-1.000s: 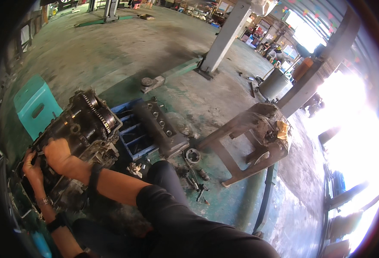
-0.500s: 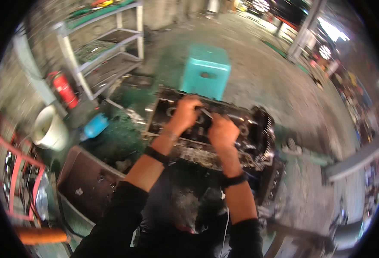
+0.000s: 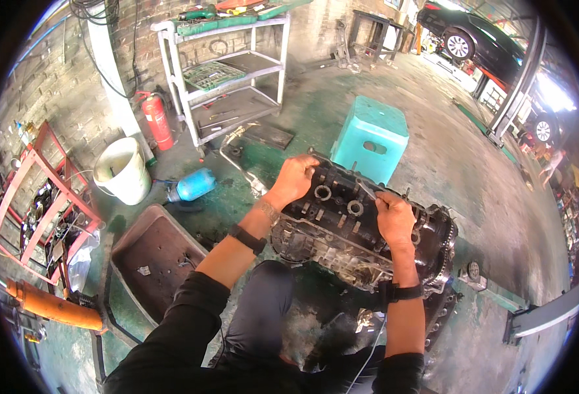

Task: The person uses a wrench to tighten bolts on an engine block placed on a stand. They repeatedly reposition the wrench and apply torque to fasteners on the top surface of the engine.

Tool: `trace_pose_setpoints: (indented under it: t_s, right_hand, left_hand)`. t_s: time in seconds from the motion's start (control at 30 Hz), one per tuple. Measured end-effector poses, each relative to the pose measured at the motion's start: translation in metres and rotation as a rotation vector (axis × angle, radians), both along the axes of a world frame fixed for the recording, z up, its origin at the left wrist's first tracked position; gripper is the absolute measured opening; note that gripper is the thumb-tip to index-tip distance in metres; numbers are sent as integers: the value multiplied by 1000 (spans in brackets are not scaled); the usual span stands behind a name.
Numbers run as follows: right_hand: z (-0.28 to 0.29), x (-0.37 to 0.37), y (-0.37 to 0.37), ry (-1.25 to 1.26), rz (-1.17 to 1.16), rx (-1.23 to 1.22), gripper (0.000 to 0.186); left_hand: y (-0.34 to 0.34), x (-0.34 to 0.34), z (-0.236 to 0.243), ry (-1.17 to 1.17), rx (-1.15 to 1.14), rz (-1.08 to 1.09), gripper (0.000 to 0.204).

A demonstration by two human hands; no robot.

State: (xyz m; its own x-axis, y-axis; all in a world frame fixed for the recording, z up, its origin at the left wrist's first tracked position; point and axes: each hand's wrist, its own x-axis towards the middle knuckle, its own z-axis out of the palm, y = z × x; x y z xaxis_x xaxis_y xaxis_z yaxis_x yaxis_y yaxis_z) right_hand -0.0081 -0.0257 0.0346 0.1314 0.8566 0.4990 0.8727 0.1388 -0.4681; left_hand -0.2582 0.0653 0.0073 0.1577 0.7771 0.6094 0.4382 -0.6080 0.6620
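A dark, oily engine block (image 3: 332, 230) lies in front of me, with round openings along its top and a toothed ring at its right end. At its far left edge, my left hand (image 3: 295, 178) is closed in a pinch; anything between the fingertips is hidden. My right hand (image 3: 396, 220) is closed around a thin metal tool (image 3: 367, 190) over the block's right half. The tool's slim shiny end points up and left from the fingers; its exact kind does not show. Black bands circle both wrists.
A turquoise plastic stool (image 3: 368, 138) stands just beyond the block. To the left are a brown tub (image 3: 138, 253), a blue bottle (image 3: 196, 184), a white bucket (image 3: 123, 172) and a red extinguisher (image 3: 156, 121). A metal shelf cart (image 3: 227, 98) stands behind; a lift post base (image 3: 545, 315) is right.
My hands, earlier close together with the thin metal tool between them, are now farther apart. The tool stays in my right hand. The whole view has shifted, and the scene sits farther right.
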Motion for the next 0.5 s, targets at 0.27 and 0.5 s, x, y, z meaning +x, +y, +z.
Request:
trace_pose_setpoints:
  t_s: [0.27, 0.5]
  right_hand:
    - [2, -29, 27, -115, 128, -35, 16]
    - [-10, -43, 34, -102, 154, -32, 13]
  left_hand:
    - [3, 9, -17, 87, 199, -34, 25]
    - [8, 18, -25, 106, 181, -75, 31]
